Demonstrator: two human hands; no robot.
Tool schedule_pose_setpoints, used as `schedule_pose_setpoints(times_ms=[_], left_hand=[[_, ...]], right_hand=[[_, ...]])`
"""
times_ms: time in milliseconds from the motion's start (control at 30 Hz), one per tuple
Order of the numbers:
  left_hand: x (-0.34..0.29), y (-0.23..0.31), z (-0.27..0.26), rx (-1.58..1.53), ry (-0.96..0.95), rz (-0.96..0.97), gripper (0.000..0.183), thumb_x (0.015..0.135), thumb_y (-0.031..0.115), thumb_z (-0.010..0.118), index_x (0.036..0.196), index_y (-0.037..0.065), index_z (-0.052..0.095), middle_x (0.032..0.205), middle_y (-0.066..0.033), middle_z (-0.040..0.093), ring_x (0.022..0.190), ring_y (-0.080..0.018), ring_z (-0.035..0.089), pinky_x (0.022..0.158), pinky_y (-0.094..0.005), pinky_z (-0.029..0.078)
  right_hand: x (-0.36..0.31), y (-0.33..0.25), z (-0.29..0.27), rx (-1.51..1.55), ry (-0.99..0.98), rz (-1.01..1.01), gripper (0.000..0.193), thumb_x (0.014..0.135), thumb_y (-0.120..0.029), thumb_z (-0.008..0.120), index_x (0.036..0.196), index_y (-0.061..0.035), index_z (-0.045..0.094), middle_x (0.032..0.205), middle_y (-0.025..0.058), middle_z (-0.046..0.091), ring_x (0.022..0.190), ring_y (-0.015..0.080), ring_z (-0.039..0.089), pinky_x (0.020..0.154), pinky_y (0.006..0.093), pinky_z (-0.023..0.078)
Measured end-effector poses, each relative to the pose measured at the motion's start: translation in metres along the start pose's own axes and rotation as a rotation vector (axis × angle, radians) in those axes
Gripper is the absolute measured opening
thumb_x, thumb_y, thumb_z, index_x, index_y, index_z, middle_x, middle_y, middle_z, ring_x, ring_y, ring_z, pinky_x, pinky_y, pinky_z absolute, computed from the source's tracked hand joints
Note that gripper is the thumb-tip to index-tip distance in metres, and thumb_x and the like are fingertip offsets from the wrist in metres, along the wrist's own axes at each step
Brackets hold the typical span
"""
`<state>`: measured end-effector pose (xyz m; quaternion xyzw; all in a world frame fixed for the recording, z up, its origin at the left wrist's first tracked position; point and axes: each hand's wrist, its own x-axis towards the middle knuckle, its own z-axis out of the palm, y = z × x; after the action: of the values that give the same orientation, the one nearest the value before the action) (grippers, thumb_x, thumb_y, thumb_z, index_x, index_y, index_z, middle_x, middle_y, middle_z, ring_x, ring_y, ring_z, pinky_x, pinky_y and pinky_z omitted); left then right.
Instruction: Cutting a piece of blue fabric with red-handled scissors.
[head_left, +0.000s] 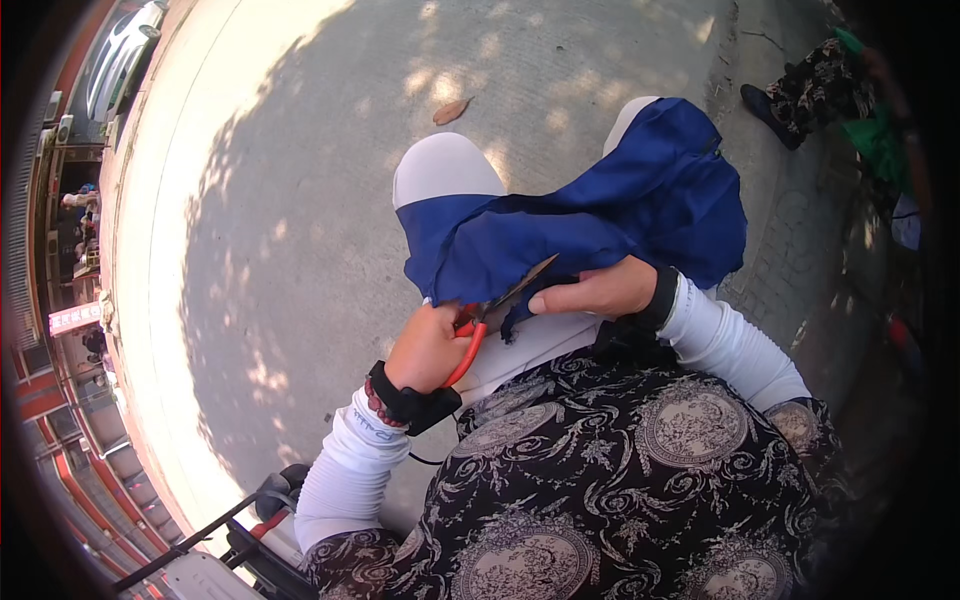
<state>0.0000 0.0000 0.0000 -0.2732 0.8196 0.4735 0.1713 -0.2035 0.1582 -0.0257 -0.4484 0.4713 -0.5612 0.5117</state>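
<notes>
Scissors [482, 329], red-handled, grasped by fingers of left hand [424, 350]; blue cloth [560, 225] pinched by fingers of right hand [608, 290].

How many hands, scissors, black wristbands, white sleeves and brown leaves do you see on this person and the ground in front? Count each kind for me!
Hands: 2, left hand and right hand
Red-handled scissors: 1
Black wristbands: 2, left wristband and right wristband
White sleeves: 2, left sleeve and right sleeve
Brown leaf: 1
Total: 8

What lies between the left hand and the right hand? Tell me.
The head view shows the blades of the red-handled scissors and part of the blue cloth there.
</notes>
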Motion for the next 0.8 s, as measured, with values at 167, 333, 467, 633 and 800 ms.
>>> schedule_pose_setpoints(times_ms=[167, 333, 467, 633, 800], left_hand=[[0.004, -0.001, 0.002, 0.012, 0.026, 0.101, 0.027, 0.081, 0.01, 0.063, 0.106, -0.001, 0.061, 0.09, -0.0223, 0.065, 0.084, -0.0384, 0.063, 0.073, -0.0388, 0.049], [0.004, 0.01, -0.002, -0.028, -0.037, 0.099, 0.029, 0.082, 0.009, 0.062, 0.109, 0.001, 0.061, 0.096, -0.0219, 0.065, 0.087, -0.0377, 0.062, 0.076, -0.0382, 0.049], [0.008, 0.019, -0.002, 0.075, -0.068, 0.183, 0.031, 0.082, 0.008, 0.062, 0.112, 0.001, 0.061, 0.102, -0.0214, 0.064, 0.092, -0.0369, 0.061, 0.079, -0.0374, 0.049], [0.006, 0.02, -0.003, 0.086, -0.049, 0.16, 0.032, 0.081, 0.007, 0.062, 0.113, 0.002, 0.061, 0.102, -0.0208, 0.065, 0.091, -0.0359, 0.062, 0.079, -0.0366, 0.049], [0.008, -0.003, 0.001, 0.041, -0.051, 0.082, 0.03, 0.082, 0.008, 0.063, 0.111, 0.0, 0.062, 0.095, -0.0197, 0.066, 0.083, -0.0358, 0.062, 0.076, -0.0345, 0.05]], right_hand=[[0.0, -0.008, -0.002, -0.024, -0.062, 0.083, 0.041, 0.08, -0.007, 0.071, 0.119, 0.0007, 0.059, 0.107, 0.0076, 0.066, 0.099, 0.0142, 0.06, 0.09, 0.0287, 0.047], [0.003, -0.006, 0.0, -0.157, -0.05, -0.088, 0.048, 0.078, -0.009, 0.073, 0.122, 0.0003, 0.058, 0.11, 0.0091, 0.065, 0.099, 0.0164, 0.06, 0.09, 0.0294, 0.047], [0.004, -0.006, -0.002, -0.327, -0.02, -0.25, 0.053, 0.077, -0.014, 0.074, 0.125, -0.0008, 0.056, 0.113, 0.0112, 0.064, 0.101, 0.0218, 0.061, 0.091, 0.0311, 0.047], [0.0, -0.012, -0.009, -0.304, -0.111, -0.125, 0.061, 0.076, -0.013, 0.069, 0.134, -0.0028, 0.05, 0.119, 0.0139, 0.063, 0.107, 0.0229, 0.06, 0.095, 0.0337, 0.046], [-0.002, -0.007, -0.008, -0.17, -0.101, -0.08, 0.052, 0.078, -0.015, 0.07, 0.127, -0.0028, 0.055, 0.111, 0.0102, 0.065, 0.101, 0.0193, 0.06, 0.092, 0.0327, 0.047]])
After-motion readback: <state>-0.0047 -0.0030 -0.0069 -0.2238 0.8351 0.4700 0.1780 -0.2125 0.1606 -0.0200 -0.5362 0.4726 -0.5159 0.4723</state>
